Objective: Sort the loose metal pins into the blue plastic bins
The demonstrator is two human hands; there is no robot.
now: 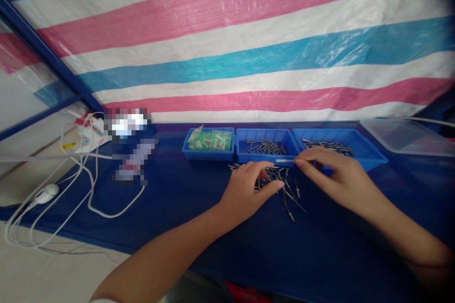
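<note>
A loose pile of metal blind rivets (281, 173) lies on the blue tabletop. My left hand (245, 187) rests over the left side of the pile, thumb and index finger apart, partly hiding it. Thumb and fingertips of my right hand (334, 173) are pinched together on a slim silver rivet (285, 160), held level before the front walls of the bins. Behind the pile, the middle blue bin (265, 158) contains many rivets. More rivets lie in the right blue bin (371, 160), just beyond my right hand.
A left blue bin (208, 155) holds green-looking plastic packets (213, 141). A clear plastic lid (401, 139) lies at the back right. White cables (94, 180) and a power strip (90, 135) spread over the left side. Striped sheeting (227, 66) hangs behind the table.
</note>
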